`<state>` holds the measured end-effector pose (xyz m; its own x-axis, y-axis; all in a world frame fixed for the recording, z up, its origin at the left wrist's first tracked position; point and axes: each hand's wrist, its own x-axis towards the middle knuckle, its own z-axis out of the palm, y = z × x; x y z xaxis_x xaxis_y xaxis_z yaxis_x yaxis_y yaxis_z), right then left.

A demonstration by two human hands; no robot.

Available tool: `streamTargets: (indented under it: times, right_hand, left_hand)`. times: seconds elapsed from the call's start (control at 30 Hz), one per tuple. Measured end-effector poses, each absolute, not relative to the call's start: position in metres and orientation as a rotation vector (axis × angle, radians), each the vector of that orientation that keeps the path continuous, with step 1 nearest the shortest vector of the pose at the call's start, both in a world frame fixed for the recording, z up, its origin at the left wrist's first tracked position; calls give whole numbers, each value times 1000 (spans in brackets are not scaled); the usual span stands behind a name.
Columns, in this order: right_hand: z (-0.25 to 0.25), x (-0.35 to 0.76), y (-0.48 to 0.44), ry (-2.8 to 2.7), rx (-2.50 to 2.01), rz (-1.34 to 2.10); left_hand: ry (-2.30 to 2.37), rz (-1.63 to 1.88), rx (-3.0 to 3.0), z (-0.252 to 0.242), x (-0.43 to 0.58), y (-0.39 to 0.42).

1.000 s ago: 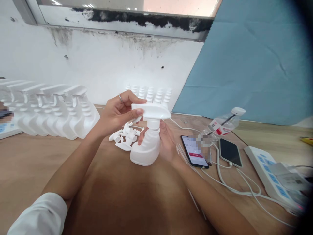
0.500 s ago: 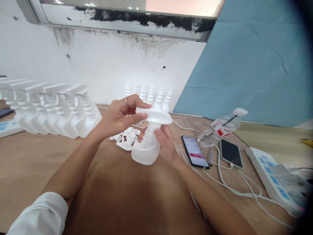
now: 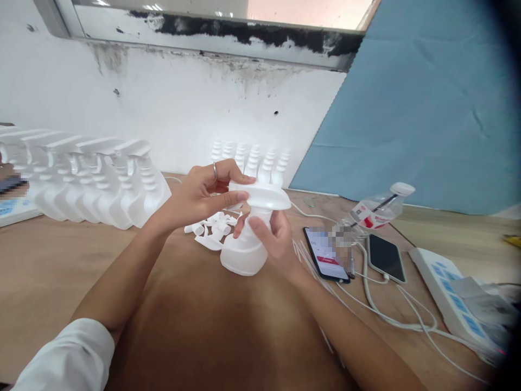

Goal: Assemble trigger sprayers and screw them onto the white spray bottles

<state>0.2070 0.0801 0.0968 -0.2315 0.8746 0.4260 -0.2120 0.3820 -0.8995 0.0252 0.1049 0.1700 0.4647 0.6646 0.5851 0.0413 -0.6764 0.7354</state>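
Observation:
Between my hands is a white plastic piece (image 3: 243, 259) with a broad rounded base, a narrow ribbed neck and a wide oval top. My left hand (image 3: 211, 190) wears a ring and pinches the left end of the oval top between thumb and fingers. Wrapped about the neck just below is my right hand (image 3: 277, 239), its thumb across the front and a fingertip showing on the left side. My hands cover part of the neck. Small loose white plastic parts (image 3: 217, 225) lie on the table behind the piece.
Left, a row of similar white plastic pieces (image 3: 130, 201) stands on the table; several ribbed white pieces (image 3: 268, 163) stand by the wall. Right are a lit phone (image 3: 321, 255), a dark-screened phone (image 3: 385, 255), a plastic bottle (image 3: 382, 206), white cables (image 3: 391, 320) and a power strip (image 3: 443, 288).
My right thumb has moved left and slightly down across the neck, covering more of it. My left hand keeps its hold on the oval top. The view has shifted slightly.

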Motion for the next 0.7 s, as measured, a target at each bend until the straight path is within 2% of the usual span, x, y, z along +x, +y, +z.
streamTargets:
  times: [0.7]
  right_hand:
    - [97, 205, 79, -1420, -612, 1170]
  left_hand:
    - [604, 1160, 2081, 173, 24, 102]
